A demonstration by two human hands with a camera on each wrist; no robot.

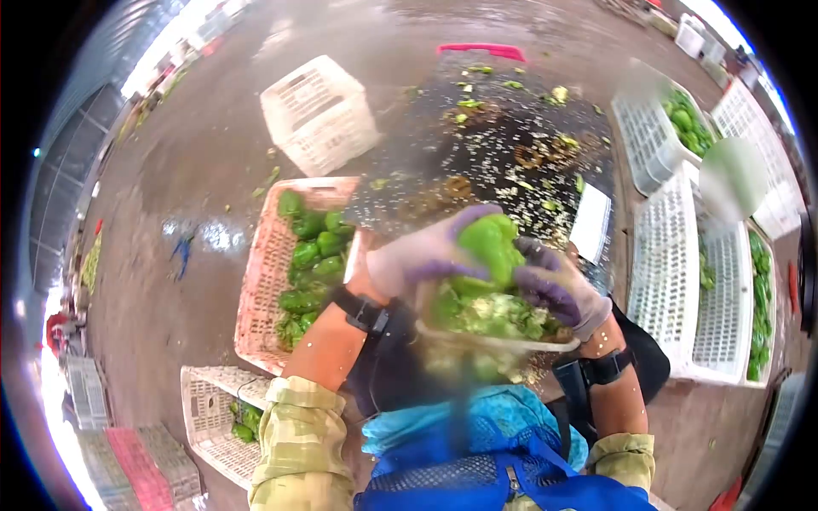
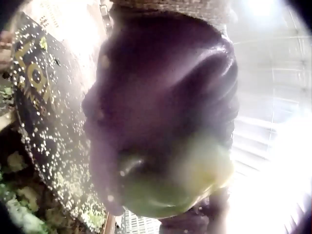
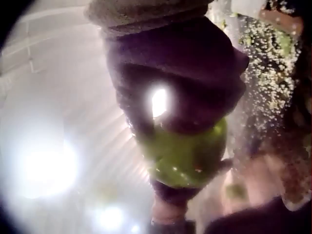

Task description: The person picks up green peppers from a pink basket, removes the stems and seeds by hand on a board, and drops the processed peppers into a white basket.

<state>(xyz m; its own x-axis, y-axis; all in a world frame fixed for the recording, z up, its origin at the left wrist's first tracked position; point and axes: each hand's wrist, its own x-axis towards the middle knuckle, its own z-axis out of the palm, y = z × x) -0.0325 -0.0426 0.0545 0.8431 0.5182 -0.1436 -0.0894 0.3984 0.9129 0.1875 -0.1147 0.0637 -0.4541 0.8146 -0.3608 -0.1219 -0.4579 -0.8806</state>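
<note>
A green bell pepper (image 1: pixel 492 245) is between my two hands in the head view, over a pale tub (image 1: pixel 558 346) full of light green scraps and cores (image 1: pixel 503 313). My left hand (image 1: pixel 430 251), in a purple glove, grips it from the left. From the right, my gloved right hand (image 1: pixel 564 288) curls its fingers against the same pepper. The left wrist view has the purple glove (image 2: pixel 161 87) wrapped over the pepper (image 2: pixel 170 190), hiding its upper part. Glossy pepper skin (image 3: pixel 187 156) shows beneath the right glove (image 3: pixel 180 73) in the right wrist view.
A dark, seed-strewn surface (image 1: pixel 409 200) lies in front. To the left, a pinkish crate (image 1: pixel 256 298) holds whole bell peppers (image 1: pixel 319 251). White crates (image 1: pixel 660 281) with green produce line the right. An overturned white crate (image 1: pixel 328 128) rests on the wet floor (image 1: pixel 187 187).
</note>
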